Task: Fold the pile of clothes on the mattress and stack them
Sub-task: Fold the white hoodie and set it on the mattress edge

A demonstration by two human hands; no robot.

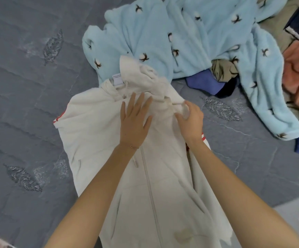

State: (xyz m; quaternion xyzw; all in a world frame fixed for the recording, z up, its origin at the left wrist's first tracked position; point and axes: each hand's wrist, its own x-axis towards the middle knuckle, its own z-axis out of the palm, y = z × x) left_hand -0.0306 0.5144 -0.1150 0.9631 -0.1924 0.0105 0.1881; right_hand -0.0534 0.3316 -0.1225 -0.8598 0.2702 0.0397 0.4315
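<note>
Cream zip hoodie (98, 133), soft fleece, lies front-up on grey quilted mattress (20, 86) w/ leaf stitching. Left hand (134, 122) flat on chest, fingers spread. Right hand (189, 120) pinches bunched shoulder fabric. Fluffy pale-blue robe (163, 33) heaped beyond hood, touching it.

Both arms are uncovered. The left forearm (98, 190) and the right forearm (238, 190) show bare skin all the way from the wrists to the bottom edge of the view, with no cuff on either. Just behind the left hand (135, 120), at the wrist, lies a very thin bracelet (131, 146). It is a fine chain or cord with one tiny bead or clasp on the upper side, too small to make out further. The right hand (189, 120) and the wrist behind it are plain and bare. Fingernails on both hands look short, though blurred.
</note>
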